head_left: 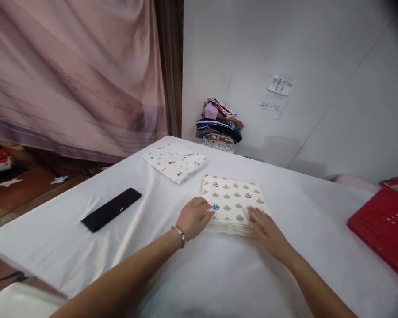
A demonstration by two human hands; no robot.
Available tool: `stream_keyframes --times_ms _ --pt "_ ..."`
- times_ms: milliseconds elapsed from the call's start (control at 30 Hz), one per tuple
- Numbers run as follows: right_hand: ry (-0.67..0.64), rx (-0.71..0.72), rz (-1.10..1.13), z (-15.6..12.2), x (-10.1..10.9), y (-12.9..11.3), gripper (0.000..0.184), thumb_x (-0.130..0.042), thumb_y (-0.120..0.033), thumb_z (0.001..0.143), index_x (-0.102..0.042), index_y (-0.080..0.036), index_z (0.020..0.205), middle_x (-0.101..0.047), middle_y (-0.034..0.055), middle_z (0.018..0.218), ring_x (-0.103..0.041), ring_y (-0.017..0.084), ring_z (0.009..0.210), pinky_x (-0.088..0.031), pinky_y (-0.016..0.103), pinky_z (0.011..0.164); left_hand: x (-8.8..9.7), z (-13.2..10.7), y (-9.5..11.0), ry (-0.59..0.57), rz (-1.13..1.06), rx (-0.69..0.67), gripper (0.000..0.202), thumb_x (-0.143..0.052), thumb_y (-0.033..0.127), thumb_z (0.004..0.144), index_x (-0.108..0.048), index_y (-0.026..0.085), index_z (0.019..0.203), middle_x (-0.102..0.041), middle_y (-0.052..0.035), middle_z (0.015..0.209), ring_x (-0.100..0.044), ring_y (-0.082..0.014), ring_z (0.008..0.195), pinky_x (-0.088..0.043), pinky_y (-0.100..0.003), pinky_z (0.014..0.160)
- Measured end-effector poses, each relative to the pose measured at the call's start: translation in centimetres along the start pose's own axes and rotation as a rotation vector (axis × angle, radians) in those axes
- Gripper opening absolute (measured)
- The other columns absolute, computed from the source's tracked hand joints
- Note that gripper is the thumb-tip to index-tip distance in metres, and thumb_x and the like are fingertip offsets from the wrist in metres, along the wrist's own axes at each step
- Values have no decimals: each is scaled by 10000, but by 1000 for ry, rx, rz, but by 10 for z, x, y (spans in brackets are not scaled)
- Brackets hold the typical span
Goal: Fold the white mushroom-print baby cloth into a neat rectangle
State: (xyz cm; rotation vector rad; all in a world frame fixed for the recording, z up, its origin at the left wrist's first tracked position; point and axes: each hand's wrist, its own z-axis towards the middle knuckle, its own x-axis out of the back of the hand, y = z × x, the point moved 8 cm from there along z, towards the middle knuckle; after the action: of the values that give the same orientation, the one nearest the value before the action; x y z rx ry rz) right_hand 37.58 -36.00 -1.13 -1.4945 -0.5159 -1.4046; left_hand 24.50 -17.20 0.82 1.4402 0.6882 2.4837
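A folded white cloth [232, 198] printed with tan, red and blue mushroom shapes lies on the table, its layers showing along the near edge. My left hand [194, 216], with a bracelet at the wrist, touches the cloth's near left corner, thumb and fingers apart. Across from it, my right hand [267, 229] rests on the near right corner with fingers stretched out, slightly blurred. Neither hand is closed around the cloth. Just behind and to the left lies another folded white cloth [174, 162] with small dark and yellowish prints.
A black phone [111, 209] lies left on the white-covered table [119, 260]. At the right edge stands a red plastic basket [381, 221]. Behind the table, a pile of folded fabrics [219, 126] is against the wall. A pink curtain [76, 75] hangs at left.
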Motion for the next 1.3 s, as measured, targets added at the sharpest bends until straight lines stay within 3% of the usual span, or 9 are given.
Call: stream_keyframes --times_ms 167,300,467,600,700,900,1067,1167,1300 --pt "147 15 -49 60 26 3 496 -301 -479 900 -389 -258 1336 -329 77 1423 -230 257 1331 -216 525 1042 -32 40 4 -81 138 -20 452 -516 422 803 -523 212 1203 -402 -91 1373 -293 -267 1293 -265 -470 1043" --pt "108 -91 -174 84 0 44 546 -324 -510 882 -396 -203 1328 -294 123 1434 -192 285 1338 -209 565 1015 -60 34 -1 -254 155 79 562 -405 542 827 -422 245 1304 -274 -72 1453 -176 -262 1350 -139 -505 1079" --pt "56 -139 -197 79 -26 66 540 -311 -497 889 -362 -221 1350 -248 102 1456 -179 272 1343 -225 557 1013 -66 24 -6 -281 141 97 594 -351 556 846 -377 229 1341 -226 -75 1469 -124 -254 1363 -81 -513 1087" --pt "58 -146 -158 80 -22 61 542 -343 -495 881 -379 -215 1344 -263 105 1449 -174 270 1345 -234 541 1023 -63 26 -5 -296 135 118 584 -354 548 847 -396 219 1327 -236 -81 1465 -130 -258 1361 -69 -525 1085" --pt "99 -168 -17 82 -19 71 543 -396 -495 860 -416 -213 1324 -286 101 1441 -199 261 1340 -287 496 1020 -55 26 -6 -228 109 143 551 -386 535 841 -429 228 1296 -239 -81 1465 -138 -263 1359 -101 -530 1078" --pt "328 -412 497 58 -9 129 584 -488 -446 819 -380 -231 1352 -523 123 1259 -575 241 1047 -520 378 778 -45 17 -36 6 -38 351 563 -500 444 800 -416 173 1286 -254 -135 1451 -247 -278 1325 -309 -457 1024" --pt "177 -542 652 32 -7 126 672 -543 -376 789 -305 -190 1389 -643 112 1055 -650 220 858 -538 350 712 -43 19 -59 67 -174 543 628 -596 377 727 -389 180 1287 -430 -154 1340 -452 -273 1195 -397 -412 950" --pt "95 -675 735 18 -3 119 803 -599 -413 751 -228 -145 1411 -648 125 1027 -654 224 824 -537 346 677 -39 24 -68 20 -242 661 639 -597 372 724 -371 179 1289 -544 -138 1222 -548 -254 1080 -440 -383 882" --pt "-51 -807 928 3 -7 110 922 -626 -521 711 -181 -128 1416 -608 175 1116 -649 233 822 -531 341 632 -34 25 -77 -74 -295 812 682 -610 381 719 -347 132 1296 -565 -155 1192 -587 -246 1015 -474 -345 819"
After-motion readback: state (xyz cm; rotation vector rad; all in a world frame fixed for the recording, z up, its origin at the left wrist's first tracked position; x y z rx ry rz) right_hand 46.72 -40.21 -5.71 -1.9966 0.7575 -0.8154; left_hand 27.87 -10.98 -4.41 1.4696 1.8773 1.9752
